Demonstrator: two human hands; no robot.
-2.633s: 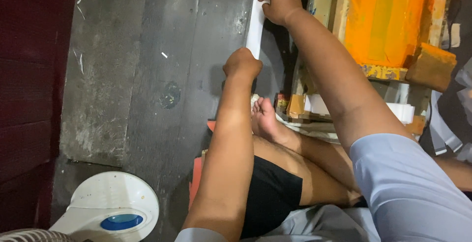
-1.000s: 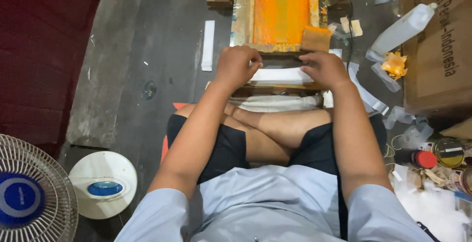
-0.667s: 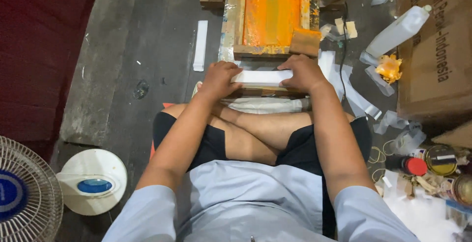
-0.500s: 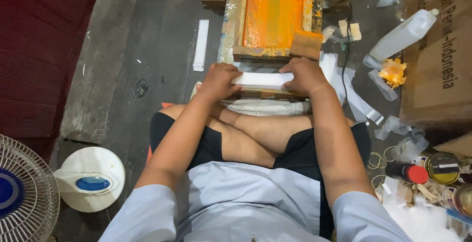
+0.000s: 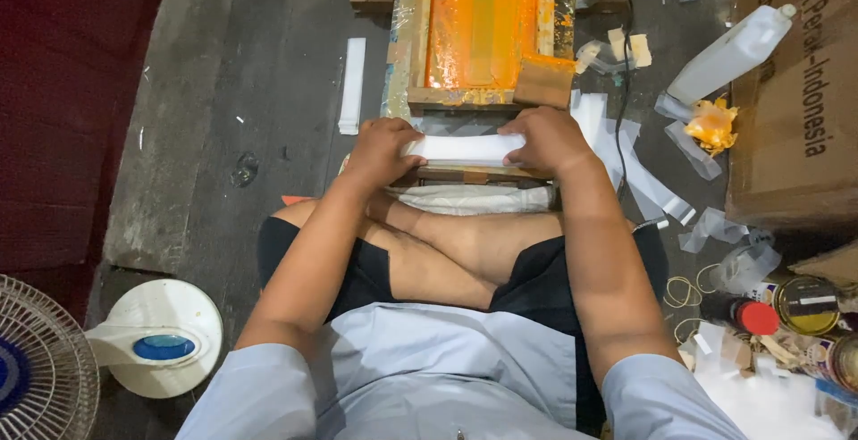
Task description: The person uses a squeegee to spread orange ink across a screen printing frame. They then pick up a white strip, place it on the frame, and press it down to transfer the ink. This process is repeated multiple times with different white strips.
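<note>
White strip (image 5: 462, 148) lies crosswise just past the crossed legs, gripped at both ends: left hand (image 5: 380, 150) curled over its 9 o'clock end, right hand (image 5: 545, 141) closed on the 3 o'clock end. Orange-inked screen frame (image 5: 487, 29) at 12. Spare strip (image 5: 352, 85) at 10.

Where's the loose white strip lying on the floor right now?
In the head view the white strip lies on the dark floor, left of the orange screen frame and just beyond the left hand.
</note>
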